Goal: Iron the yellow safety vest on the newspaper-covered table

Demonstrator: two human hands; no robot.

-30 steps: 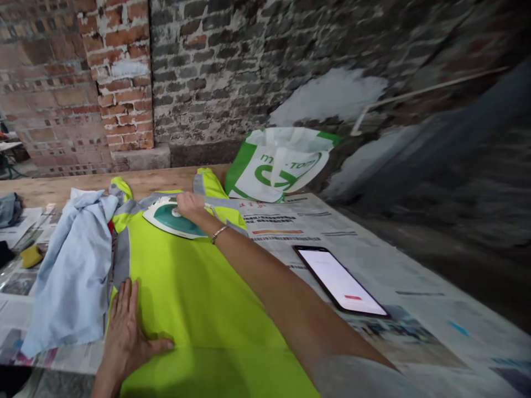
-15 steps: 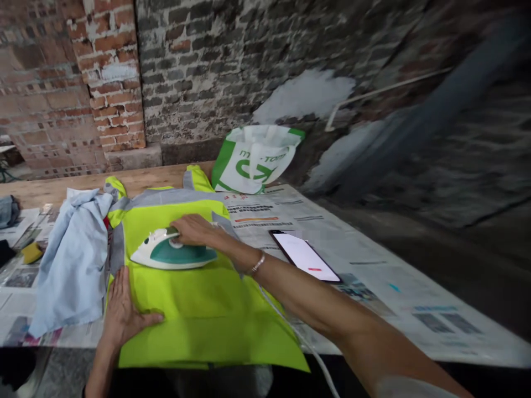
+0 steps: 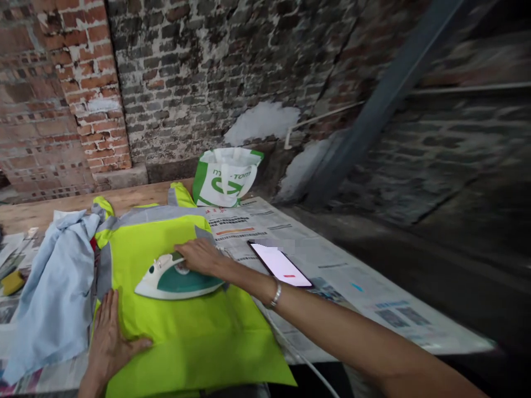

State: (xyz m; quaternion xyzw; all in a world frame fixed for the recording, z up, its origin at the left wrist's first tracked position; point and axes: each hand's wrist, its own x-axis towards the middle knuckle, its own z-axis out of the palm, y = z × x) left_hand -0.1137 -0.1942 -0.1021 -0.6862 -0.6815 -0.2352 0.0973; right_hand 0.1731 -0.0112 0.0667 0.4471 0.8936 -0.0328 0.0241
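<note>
A neon yellow garment with grey bands [image 3: 145,243] lies spread on the newspaper-covered table, its lower edge at the front. My right hand [image 3: 199,256] is wrapped round the handle of a white and teal iron [image 3: 182,282], whose soleplate rests on the middle of the garment, tip to the left. The iron's white cord [image 3: 290,345] trails under my right forearm and off the front edge. My left hand [image 3: 111,337] lies flat on the garment's left side, fingers stretched out and thumb spread, holding nothing.
A light blue cloth garment [image 3: 58,293] lies at the left, with a yellow sponge-like block [image 3: 12,282] beyond it. A phone with a lit screen [image 3: 282,265] rests on newspaper [image 3: 332,282] at the right. A white and green bag [image 3: 226,177] stands at the back near the brick wall.
The iron in my right hand has moved slightly toward me and to the right over the garment. My view has turned right. The left hand stays flat on the fabric.
</note>
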